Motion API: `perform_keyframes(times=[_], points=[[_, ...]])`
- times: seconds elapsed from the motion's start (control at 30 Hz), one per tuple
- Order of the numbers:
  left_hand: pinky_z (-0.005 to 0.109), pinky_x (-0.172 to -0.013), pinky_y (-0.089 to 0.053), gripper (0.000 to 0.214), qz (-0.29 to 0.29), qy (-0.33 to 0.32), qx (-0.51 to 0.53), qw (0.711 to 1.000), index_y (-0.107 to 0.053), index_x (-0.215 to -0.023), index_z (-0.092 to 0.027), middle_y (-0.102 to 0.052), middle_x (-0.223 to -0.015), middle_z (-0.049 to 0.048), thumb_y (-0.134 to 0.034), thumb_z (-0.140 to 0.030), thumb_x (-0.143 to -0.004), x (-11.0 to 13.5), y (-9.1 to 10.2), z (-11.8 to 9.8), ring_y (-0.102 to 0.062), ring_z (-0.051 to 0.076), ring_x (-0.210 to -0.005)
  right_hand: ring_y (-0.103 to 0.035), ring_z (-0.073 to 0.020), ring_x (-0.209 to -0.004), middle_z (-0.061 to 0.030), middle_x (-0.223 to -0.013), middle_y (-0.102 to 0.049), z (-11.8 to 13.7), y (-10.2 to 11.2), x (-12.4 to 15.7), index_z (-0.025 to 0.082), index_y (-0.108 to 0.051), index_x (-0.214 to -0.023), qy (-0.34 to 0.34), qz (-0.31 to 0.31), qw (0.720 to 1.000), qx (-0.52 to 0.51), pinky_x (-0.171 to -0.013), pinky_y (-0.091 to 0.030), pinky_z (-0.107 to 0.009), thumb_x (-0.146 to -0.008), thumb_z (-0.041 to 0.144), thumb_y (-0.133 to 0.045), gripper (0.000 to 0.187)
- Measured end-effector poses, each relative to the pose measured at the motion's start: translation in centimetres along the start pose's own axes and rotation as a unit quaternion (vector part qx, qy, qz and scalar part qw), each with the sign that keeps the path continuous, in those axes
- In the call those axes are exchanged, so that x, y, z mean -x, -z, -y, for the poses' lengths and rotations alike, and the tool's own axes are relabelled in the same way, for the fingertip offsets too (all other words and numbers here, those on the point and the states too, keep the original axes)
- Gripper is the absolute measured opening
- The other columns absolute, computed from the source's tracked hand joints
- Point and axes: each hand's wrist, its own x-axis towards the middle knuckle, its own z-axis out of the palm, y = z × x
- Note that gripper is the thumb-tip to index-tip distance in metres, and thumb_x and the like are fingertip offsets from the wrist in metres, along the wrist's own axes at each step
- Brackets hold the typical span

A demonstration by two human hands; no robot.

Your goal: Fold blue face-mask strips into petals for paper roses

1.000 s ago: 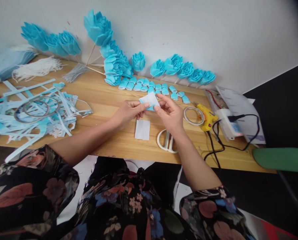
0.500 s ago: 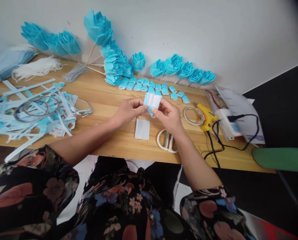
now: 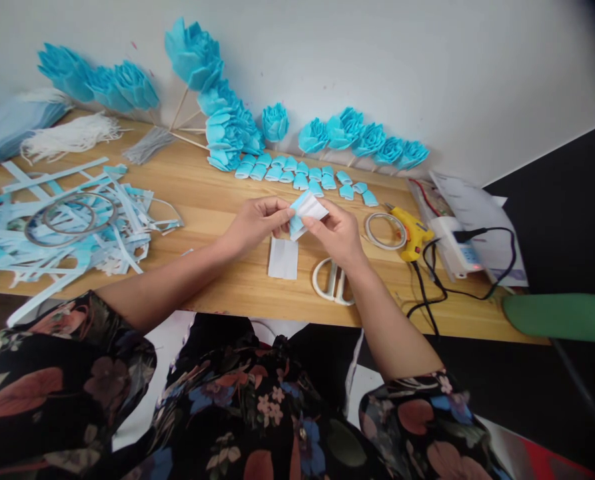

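Note:
Both hands pinch a small white and blue paper piece (image 3: 305, 211) above the middle of the wooden table (image 3: 212, 193). My left hand (image 3: 257, 223) grips its left edge with thumb and fingers closed. My right hand (image 3: 338, 230) holds the right side, fingers curled, with the piece folded between them. A flat white rectangle of paper (image 3: 283, 258) lies on the table just below the hands. White-handled scissors (image 3: 331, 283) rest under my right wrist.
Rows of small folded blue petals (image 3: 297, 175) and finished blue paper flowers (image 3: 362, 139) on sticks line the wall. A pile of blue strips with tape rings (image 3: 67, 223) is at left. A tape roll (image 3: 386, 231), yellow glue gun (image 3: 413, 231) and cables lie at right.
The paper piece went from held flat to folded over between the fingers, and the hands moved slightly closer together and lower.

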Motion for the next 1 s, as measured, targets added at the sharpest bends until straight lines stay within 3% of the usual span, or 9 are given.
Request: perform_keyframes(times=[0.13, 0.33, 0.63, 0.77, 1.0], points=[[0.019, -0.052, -0.042, 0.016, 0.021, 0.027, -0.025, 0.999, -0.068, -0.072, -0.014, -0.06, -0.056, -0.0014, -0.074, -0.025, -0.083, 0.1, 0.0, 0.0, -0.053, 0.008, -0.051, -0.066, -0.0163, -0.078, 0.0004, -0.086, -0.073, 0.2, 0.1, -0.1, 0.025, -0.073, -0.099, -0.003, -0.018, 1.0, -0.025, -0.073, -0.057, -0.032, -0.08, 0.055, -0.073, 0.035], [0.018, -0.049, -0.04, 0.016, 0.021, 0.032, -0.044, 0.998, -0.068, -0.072, -0.014, -0.061, -0.055, -0.0008, -0.074, -0.023, -0.083, 0.1, -0.1, 0.1, -0.053, 0.007, -0.05, -0.063, -0.0124, -0.067, 0.0029, -0.079, -0.07, -0.1, 0.1, 0.0, 0.025, -0.07, -0.087, 0.005, -0.056, 0.998, 0.005, -0.062, -0.053, -0.027, -0.081, 0.041, -0.074, 0.018], [0.019, -0.046, -0.039, 0.023, 0.02, 0.041, 0.023, 0.999, -0.068, -0.07, -0.014, -0.062, -0.055, 0.0008, -0.076, -0.031, -0.083, -0.3, 0.3, 0.7, -0.054, 0.008, -0.048, -0.066, -0.0153, -0.082, 0.0013, -0.087, -0.071, 0.1, 0.3, -0.1, 0.026, -0.069, -0.087, 0.082, -0.037, 0.993, 0.071, -0.076, -0.056, -0.032, -0.083, 0.027, -0.069, 0.004], [0.019, -0.047, -0.041, 0.028, 0.026, 0.044, 0.058, 0.997, -0.069, -0.072, -0.014, -0.065, -0.059, 0.0021, -0.079, -0.039, -0.08, -0.4, 0.4, 1.0, -0.057, 0.009, -0.051, -0.067, -0.0173, -0.096, -0.0013, -0.097, -0.072, 0.2, 0.3, -0.1, 0.025, -0.069, -0.086, 0.132, -0.016, 0.988, 0.081, -0.082, -0.055, -0.034, -0.082, 0.014, -0.063, 0.013], [0.02, -0.049, -0.043, 0.033, 0.034, 0.026, 0.048, 0.998, -0.071, -0.075, -0.014, -0.066, -0.062, 0.003, -0.08, -0.046, -0.078, -0.4, 0.5, 1.1, -0.056, 0.009, -0.052, -0.067, -0.0177, -0.098, -0.0016, -0.101, -0.073, 0.1, 0.3, -0.2, 0.025, -0.069, -0.084, 0.128, -0.012, 0.987, 0.093, -0.084, -0.055, -0.036, -0.079, 0.009, -0.059, 0.019]])
